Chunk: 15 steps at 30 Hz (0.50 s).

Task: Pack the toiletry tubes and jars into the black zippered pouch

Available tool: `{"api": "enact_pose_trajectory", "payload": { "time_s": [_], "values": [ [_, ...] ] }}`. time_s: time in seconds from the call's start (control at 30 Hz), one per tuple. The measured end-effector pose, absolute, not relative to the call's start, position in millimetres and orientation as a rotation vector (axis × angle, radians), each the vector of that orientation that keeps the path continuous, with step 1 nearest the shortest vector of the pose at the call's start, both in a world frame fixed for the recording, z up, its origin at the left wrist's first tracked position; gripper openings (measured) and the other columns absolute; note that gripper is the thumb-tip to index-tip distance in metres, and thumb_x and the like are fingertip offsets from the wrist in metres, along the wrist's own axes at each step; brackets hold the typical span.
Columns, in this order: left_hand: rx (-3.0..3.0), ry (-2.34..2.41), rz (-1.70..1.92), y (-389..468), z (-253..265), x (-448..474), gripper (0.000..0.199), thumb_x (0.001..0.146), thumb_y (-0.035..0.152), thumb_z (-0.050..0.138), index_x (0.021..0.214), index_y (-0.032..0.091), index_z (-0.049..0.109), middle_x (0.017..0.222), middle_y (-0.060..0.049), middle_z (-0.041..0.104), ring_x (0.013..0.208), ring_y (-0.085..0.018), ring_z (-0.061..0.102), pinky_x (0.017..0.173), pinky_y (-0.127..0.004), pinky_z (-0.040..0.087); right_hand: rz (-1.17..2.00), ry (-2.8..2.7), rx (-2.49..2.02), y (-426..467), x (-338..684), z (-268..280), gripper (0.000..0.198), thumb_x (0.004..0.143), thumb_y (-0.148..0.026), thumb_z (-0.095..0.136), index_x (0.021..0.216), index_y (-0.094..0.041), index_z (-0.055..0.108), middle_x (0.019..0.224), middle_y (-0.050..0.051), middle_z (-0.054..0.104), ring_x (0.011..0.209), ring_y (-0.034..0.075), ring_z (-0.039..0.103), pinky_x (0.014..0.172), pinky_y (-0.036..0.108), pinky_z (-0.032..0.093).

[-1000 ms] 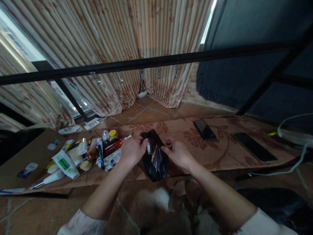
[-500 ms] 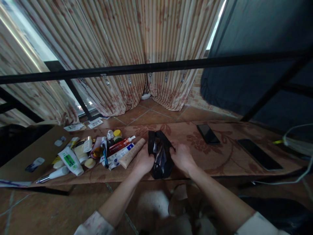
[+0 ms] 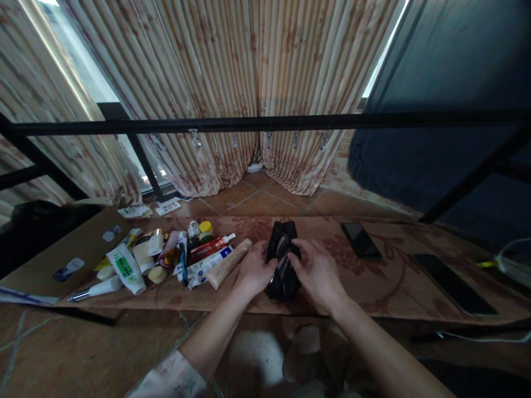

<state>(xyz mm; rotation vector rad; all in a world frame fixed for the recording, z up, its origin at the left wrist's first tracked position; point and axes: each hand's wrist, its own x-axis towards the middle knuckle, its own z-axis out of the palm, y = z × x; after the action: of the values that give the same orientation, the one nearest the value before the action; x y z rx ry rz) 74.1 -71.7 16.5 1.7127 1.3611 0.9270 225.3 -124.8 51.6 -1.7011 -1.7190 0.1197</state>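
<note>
The left hand [image 3: 255, 273] has its fingers curled partway closed around the left side of a black pouch [image 3: 285, 290], the thumb lying over the near part of that side. The right hand [image 3: 319, 271] grips the opposite side, its fingers bent with only a small gap to the thumb, both touching the pouch. The pouch rests on the cloth-covered surface [image 3: 332, 296] near its front edge, between the two hands, with a narrow opening down the middle and something dark and shiny inside.

Half a second ago the pouch's mouth stood wider; now its sides are drawn closer together, and the right fingers reach over the upper right edge.

A beige tube [image 3: 228, 265] lies just beside the left hand, next to a white and blue tube [image 3: 207, 270] and a red bottle [image 3: 209, 250]. Farther left are a yellow-lidded jar [image 3: 206, 227], a white tube with a green label [image 3: 126, 270] and a cardboard box [image 3: 37, 276]. Two phones, a smaller one [image 3: 360, 241] and a larger one [image 3: 454, 283], lie to the right. The hands hide parts of the pouch's sides
</note>
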Motion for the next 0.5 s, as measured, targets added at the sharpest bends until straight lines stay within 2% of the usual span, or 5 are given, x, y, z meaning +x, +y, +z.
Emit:
{"api": "enact_pose_trajectory", "payload": {
  "time_s": [0.17, 0.27, 0.43, 0.5],
  "values": [
    [1.736, 1.470, 1.005, -83.6, 15.5, 56.9, 0.048, 0.078, 0.028, 0.058, 0.124, 0.017, 0.051, 0.119, -0.012, 0.061, 0.105, -0.023, 0.059, 0.088, -0.035, 0.046, 0.182, -2.070, -1.462, -131.4, 211.8, 56.7, 0.020, 0.086, -0.020, 0.050, 0.099, -0.023, 0.064, 0.092, 0.004, 0.067, 0.091, 0.020, 0.059, 0.086, 0.036, 0.039],
    [1.732, 1.556, 1.038, -87.7, 9.4, 37.9, 0.043, 0.079, 0.027, 0.057, 0.120, 0.016, 0.053, 0.113, -0.011, 0.063, 0.098, -0.022, 0.061, 0.085, -0.036, 0.047, 0.169, -2.032, -1.473, -128.9, 219.0, 55.7, 0.021, 0.086, -0.017, 0.048, 0.098, -0.023, 0.065, 0.093, 0.002, 0.068, 0.090, 0.019, 0.061, 0.088, 0.037, 0.038],
    [1.760, 1.598, 0.974, -87.7, 14.9, 21.5, 0.035, 0.080, 0.026, 0.054, 0.114, 0.015, 0.055, 0.105, -0.009, 0.066, 0.086, -0.019, 0.064, 0.078, -0.034, 0.050, 0.196, -1.764, -1.581, -120.1, 238.8, 53.0, 0.021, 0.084, -0.018, 0.047, 0.092, -0.022, 0.067, 0.089, 0.003, 0.070, 0.084, 0.019, 0.063, 0.079, 0.032, 0.043],
    [1.865, 1.469, 0.983, -84.4, 28.7, 30.0, 0.033, 0.083, 0.026, 0.050, 0.115, 0.017, 0.055, 0.103, -0.007, 0.066, 0.089, -0.018, 0.064, 0.079, -0.031, 0.050, 0.233, -1.697, -1.589, -118.0, 241.8, 52.8, 0.022, 0.084, -0.017, 0.047, 0.091, -0.020, 0.068, 0.088, 0.004, 0.071, 0.082, 0.018, 0.064, 0.076, 0.029, 0.044]
  ]
}}
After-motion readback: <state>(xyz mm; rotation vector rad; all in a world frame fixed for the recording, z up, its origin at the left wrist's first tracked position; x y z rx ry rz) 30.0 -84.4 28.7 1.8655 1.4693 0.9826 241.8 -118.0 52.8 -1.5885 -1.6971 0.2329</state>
